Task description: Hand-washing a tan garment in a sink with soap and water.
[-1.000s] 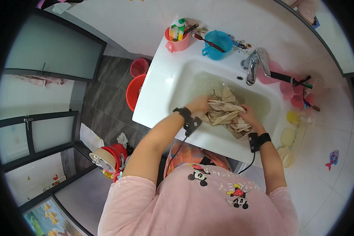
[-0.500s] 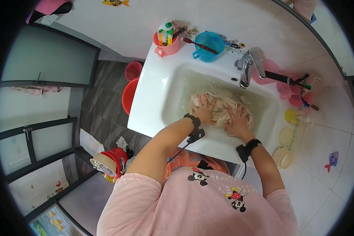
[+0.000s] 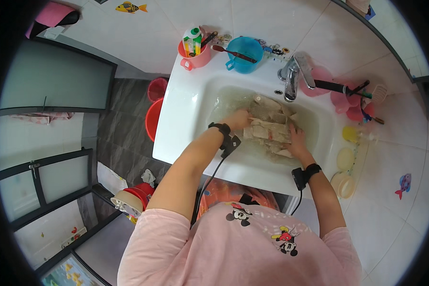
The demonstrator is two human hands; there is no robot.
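Note:
A wet beige cloth (image 3: 269,132), bunched and folded, lies in cloudy water in the white sink (image 3: 178,131). Its left edge is gripped by my left hand (image 3: 238,120), whose fingertips are partly hidden by the fabric and water. On the opposite edge, my right hand (image 3: 298,143) grips the cloth, thumb and fingers around its border. The chrome faucet (image 3: 291,81) stands just beyond the cloth, its spout over the basin. Black bands with small boxes and cables circle both my wrists.
On the far rim stand a pink cup (image 3: 195,58) with a bottle in it and a blue cup (image 3: 245,55) with a toothbrush across it. Pink holders (image 3: 345,102) with brushes and soap dishes (image 3: 345,158) line the right side. Red buckets (image 3: 153,119) sit on the floor at left.
My hands were spread flat on top of the bunched cloth; now they hold its two sides. The cloth has been turned and shows a flatter, folded face. The view has shifted slightly.

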